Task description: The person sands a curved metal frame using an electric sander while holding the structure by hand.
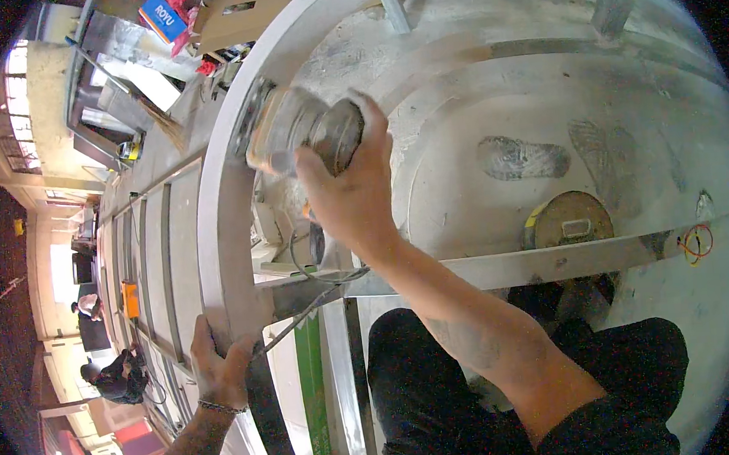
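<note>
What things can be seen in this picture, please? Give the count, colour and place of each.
Power tool: one, grey, blurred, at the curved rail, in the right hand.
Curved metal rail: one, pale grey, centre left.
Metal crossbar: one, grey, centre right.
Round disc: one, dull brown with a yellow edge, right of centre.
Blue box: one, top left.
Orange object: one, far left.
Other people: two, dark clothes, lower left.
Right hand: grips the tool.
Left hand: holds the rail.

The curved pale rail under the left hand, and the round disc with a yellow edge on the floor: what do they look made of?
The curved pale rail looks like bare metal, maybe aluminium: dull silvery sheen, dusty. The round disc with a yellow edge seems a dust-coated tape roll or lid; the material is unclear. The left hand grips the rail.
</note>
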`<state>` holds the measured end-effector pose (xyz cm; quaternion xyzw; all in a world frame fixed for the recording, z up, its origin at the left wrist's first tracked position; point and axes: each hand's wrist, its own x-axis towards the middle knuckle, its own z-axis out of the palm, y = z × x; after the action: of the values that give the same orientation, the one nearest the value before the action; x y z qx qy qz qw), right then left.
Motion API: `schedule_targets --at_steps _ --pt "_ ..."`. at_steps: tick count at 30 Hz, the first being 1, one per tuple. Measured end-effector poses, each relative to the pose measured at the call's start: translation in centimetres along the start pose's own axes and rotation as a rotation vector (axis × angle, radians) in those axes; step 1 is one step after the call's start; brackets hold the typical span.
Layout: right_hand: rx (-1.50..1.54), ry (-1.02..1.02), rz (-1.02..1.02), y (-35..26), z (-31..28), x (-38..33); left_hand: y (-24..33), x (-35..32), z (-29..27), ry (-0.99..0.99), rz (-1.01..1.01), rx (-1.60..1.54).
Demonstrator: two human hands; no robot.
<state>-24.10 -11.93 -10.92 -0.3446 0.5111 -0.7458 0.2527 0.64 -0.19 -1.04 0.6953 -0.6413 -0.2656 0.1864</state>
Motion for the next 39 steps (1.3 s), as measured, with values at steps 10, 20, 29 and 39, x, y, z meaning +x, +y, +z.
schedule_targets --at_steps 10,20,29,39 --pt "0.007 -0.019 0.098 -0.9 -0.2 -1.3 0.4 0.1 0.3 0.038 -0.079 0.006" --pt "-0.017 0.211 0.132 0.8 -0.2 5.9 0.6 0.0 0.2 0.004 -0.088 -0.023" --pt "0.030 0.398 0.072 1.5 -0.7 11.3 0.3 -0.2 0.1 0.001 -0.026 -0.087" --pt "0.011 0.507 0.049 1.7 -1.4 13.5 0.3 0.1 0.4 0.046 -0.025 0.030"
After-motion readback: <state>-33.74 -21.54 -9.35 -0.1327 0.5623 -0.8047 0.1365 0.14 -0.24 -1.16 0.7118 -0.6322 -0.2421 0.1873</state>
